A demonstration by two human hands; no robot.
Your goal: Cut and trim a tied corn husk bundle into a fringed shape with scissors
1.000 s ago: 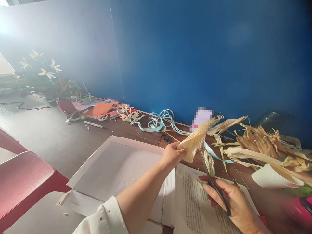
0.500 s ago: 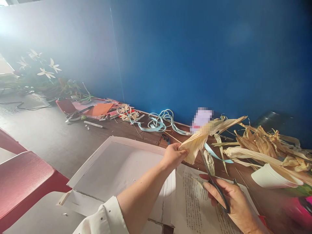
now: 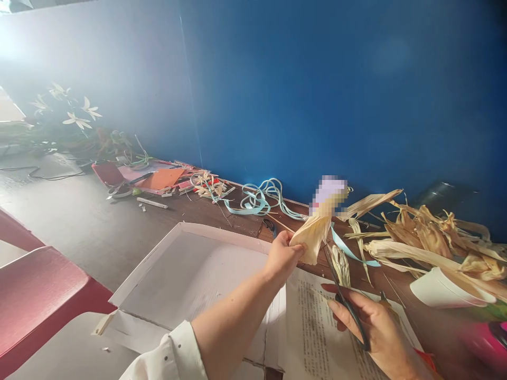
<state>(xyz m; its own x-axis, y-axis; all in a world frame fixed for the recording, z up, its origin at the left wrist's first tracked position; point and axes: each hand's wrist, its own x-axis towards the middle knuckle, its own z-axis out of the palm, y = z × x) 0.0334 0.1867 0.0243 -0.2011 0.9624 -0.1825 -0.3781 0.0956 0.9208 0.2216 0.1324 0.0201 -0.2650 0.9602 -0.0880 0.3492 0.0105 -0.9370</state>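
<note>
My left hand pinches the lower end of a pale dried corn husk, which fans out up and to the right. Its upper end is blurred out by a pixel patch. In my right hand is a pair of dark-handled scissors, with the blades pointing up beside the husk's lower right edge. Whether the blades touch the husk, I cannot tell. A small crumpled husk piece lies just right of the blades. Under my right hand spreads a printed sheet.
A heap of dried husks and a tipped white paper cup lie at the right. A white cardboard tray is left of my arm. Light-blue ribbon curls along the blue wall. A red chair stands at the left.
The scissors and my right hand have shifted slightly left and down. The held husk's upper part looks narrower and stands apart from the husk behind it. My left hand keeps its pinch.
</note>
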